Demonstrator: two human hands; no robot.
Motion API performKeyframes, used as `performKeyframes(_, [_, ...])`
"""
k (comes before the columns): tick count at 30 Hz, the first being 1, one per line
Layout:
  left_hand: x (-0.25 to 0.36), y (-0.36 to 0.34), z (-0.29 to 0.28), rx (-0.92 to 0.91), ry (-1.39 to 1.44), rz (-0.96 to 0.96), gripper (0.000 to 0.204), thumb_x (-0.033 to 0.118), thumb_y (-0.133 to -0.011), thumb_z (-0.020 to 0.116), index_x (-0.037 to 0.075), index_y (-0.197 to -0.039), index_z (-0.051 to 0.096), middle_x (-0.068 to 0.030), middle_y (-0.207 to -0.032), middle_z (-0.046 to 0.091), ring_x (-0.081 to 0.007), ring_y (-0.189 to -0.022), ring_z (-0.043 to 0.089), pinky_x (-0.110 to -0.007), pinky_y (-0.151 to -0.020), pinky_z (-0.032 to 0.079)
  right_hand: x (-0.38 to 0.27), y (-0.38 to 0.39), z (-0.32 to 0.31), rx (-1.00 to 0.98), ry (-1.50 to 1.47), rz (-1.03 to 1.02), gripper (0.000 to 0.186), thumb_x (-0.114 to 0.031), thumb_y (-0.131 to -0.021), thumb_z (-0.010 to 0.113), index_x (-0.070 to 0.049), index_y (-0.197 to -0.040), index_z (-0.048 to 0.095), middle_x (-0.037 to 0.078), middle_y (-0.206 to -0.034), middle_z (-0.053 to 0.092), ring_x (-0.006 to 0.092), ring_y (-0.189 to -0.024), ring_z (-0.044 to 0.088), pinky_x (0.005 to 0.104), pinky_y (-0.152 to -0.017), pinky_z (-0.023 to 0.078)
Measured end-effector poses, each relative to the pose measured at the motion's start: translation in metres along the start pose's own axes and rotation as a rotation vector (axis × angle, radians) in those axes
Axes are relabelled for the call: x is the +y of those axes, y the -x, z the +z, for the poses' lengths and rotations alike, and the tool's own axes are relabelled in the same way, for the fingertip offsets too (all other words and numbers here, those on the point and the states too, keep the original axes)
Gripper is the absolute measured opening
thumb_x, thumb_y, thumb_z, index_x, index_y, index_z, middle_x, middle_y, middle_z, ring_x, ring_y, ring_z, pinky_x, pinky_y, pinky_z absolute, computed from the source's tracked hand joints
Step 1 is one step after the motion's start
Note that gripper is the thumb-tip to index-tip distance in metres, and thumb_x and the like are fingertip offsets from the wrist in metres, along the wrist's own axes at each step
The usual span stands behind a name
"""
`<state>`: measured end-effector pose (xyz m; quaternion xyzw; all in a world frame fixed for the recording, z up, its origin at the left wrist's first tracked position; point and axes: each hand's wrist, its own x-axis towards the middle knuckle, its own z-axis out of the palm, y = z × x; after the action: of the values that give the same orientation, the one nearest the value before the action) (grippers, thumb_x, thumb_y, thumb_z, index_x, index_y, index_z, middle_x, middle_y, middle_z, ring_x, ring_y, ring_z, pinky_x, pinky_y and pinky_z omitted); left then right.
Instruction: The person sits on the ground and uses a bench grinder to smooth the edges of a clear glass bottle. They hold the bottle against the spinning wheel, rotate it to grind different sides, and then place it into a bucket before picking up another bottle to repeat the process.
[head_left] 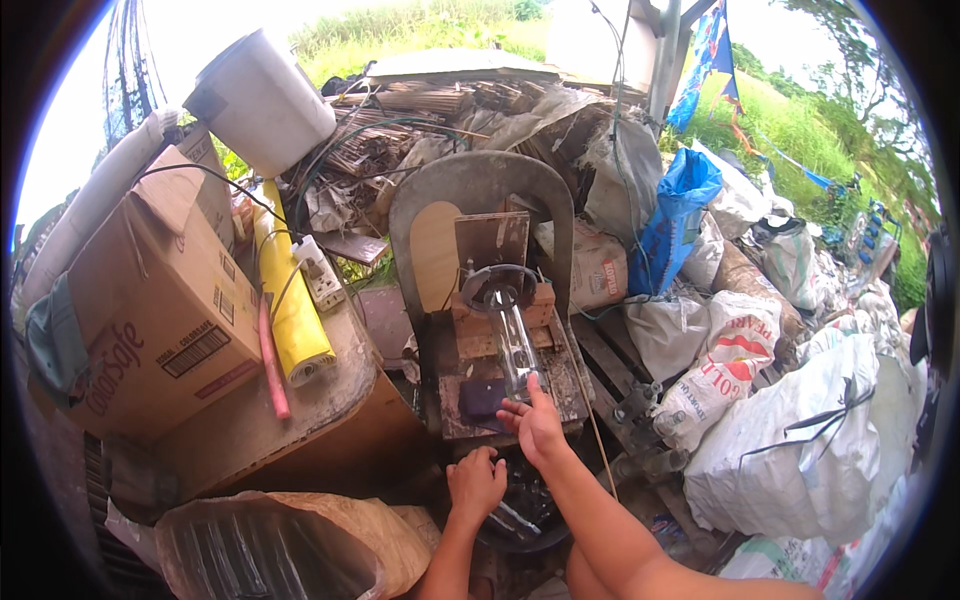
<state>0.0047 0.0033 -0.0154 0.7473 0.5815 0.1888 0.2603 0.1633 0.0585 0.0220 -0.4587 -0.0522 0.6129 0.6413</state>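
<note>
A clear glass bottle (516, 345) lies tilted on a makeshift wood-and-metal stand, its far end inside a round ring (500, 272). My right hand (537, 428) is at the bottle's near end, with fingers on either side of it. Lower and to the left, my left hand (476, 484) has its fingers curled beside a dark tub (530, 545) that holds glass bottles. Whatever the left hand may hold is hidden. A dark purple block (482, 399) rests on the stand, left of the bottle.
Left stands a wooden table (345, 385) with a cardboard box (165, 300), yellow roll (290, 300) and power strip (318, 272). An open brown sack (400, 530) is at front left. White sacks (790, 440) and a blue bag (675, 220) crowd the right.
</note>
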Motion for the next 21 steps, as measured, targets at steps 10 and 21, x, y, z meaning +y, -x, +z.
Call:
performKeyframes(10, [0.003, -0.002, -0.005, -0.042, 0.005, -0.012, 0.027, 0.030, -0.099, 0.071, 0.009, -0.115, 0.074, -0.0120, -0.110, 0.079, -0.0341, -0.105, 0.075, -0.054, -0.093, 0.048, 0.014, 0.008, 0.016, 0.178, 0.307, -0.276, 0.083, -0.050, -0.105, 0.074, -0.007, -0.157, 0.026, 0.017, -0.115, 0.067, 0.0208, -0.095, 0.069, 0.0342, -0.076, 0.060])
performKeyframes(21, [0.003, -0.002, -0.005, -0.071, -0.009, -0.034, 0.028, 0.030, -0.100, 0.070, 0.009, -0.117, 0.075, -0.0121, -0.110, 0.079, -0.0342, -0.106, 0.075, -0.054, -0.095, 0.048, 0.011, 0.004, 0.012, 0.148, 0.196, -0.291, 0.080, -0.047, -0.104, 0.076, -0.009, -0.155, 0.027, 0.019, -0.125, 0.062, 0.0209, -0.089, 0.071, 0.0349, -0.077, 0.057])
